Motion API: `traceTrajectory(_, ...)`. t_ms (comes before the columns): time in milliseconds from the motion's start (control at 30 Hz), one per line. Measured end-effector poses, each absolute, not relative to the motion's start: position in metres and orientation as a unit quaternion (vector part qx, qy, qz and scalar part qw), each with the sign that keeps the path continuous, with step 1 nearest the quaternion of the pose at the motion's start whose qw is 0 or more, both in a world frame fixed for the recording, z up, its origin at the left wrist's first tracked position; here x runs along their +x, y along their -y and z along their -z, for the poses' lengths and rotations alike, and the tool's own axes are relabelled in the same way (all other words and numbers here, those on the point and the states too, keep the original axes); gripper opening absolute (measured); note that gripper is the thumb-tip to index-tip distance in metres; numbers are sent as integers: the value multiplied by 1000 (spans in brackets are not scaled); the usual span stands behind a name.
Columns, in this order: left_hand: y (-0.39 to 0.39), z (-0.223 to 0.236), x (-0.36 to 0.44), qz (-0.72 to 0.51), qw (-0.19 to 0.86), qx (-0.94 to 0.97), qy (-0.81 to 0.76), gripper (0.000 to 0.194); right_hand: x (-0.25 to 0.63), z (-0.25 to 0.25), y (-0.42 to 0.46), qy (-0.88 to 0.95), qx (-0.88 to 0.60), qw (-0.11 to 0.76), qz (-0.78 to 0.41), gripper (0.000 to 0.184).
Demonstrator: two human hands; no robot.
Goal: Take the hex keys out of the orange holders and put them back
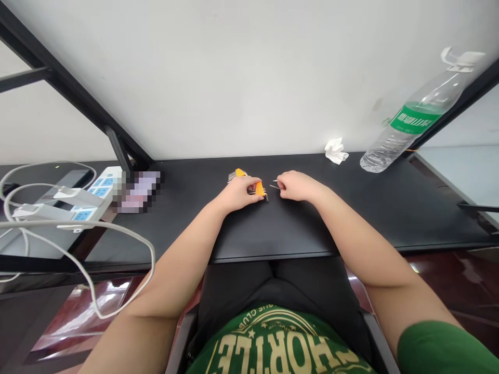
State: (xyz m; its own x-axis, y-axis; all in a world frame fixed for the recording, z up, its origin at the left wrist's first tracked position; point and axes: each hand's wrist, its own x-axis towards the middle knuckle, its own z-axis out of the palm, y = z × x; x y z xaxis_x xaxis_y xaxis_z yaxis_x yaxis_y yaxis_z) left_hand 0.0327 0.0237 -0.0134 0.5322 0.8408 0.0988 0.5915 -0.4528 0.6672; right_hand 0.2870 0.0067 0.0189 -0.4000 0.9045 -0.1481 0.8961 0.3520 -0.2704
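Note:
My left hand is closed around an orange holder with several thin metal hex keys fanning out at its far end. It rests on the black tabletop. My right hand sits just to the right, fingers pinched on a thin metal hex key whose tip points toward the holder. Both forearms lie across the table's front edge.
A white power strip with plugs and white cables lies at the left. A crumpled white tissue and a tipped clear plastic bottle with a green label lie at the back right against the white wall.

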Motion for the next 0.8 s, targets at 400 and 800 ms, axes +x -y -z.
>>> traceTrajectory(400, -24, 13, 32, -226, 308, 820, -427, 53, 286, -13, -6, 862, -458, 140, -168, 17)
traceTrajectory(800, -22, 12, 33, -237, 314, 813, -430, 54, 286, -14, -6, 866, -455, 145, -151, 20)
